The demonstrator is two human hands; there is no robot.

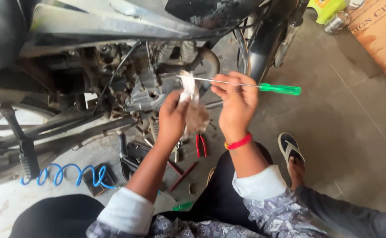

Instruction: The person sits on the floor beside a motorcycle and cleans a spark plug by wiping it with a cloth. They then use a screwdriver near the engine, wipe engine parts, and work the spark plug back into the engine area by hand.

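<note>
My left hand (pixel 172 118) grips a dirty white rag (pixel 194 110) in front of the motorcycle engine (pixel 151 86). The fingers of my right hand (pixel 235 102) pinch the metal shaft of a screwdriver with a green handle (pixel 279 89). The screwdriver lies level, its tip pointing left and meeting the top of the rag. Both hands are raised close together just beside the engine. A red band circles my right wrist.
Red-handled pliers (pixel 200 145), a red-handled tool (pixel 183 176) and dark parts lie on the floor under the hands. A blue coiled hose (pixel 63 174) runs at the left. The front wheel (pixel 268 35), a sandalled foot (pixel 292 154), a wooden board (pixel 380 35) and a jar (pixel 336 22) are to the right.
</note>
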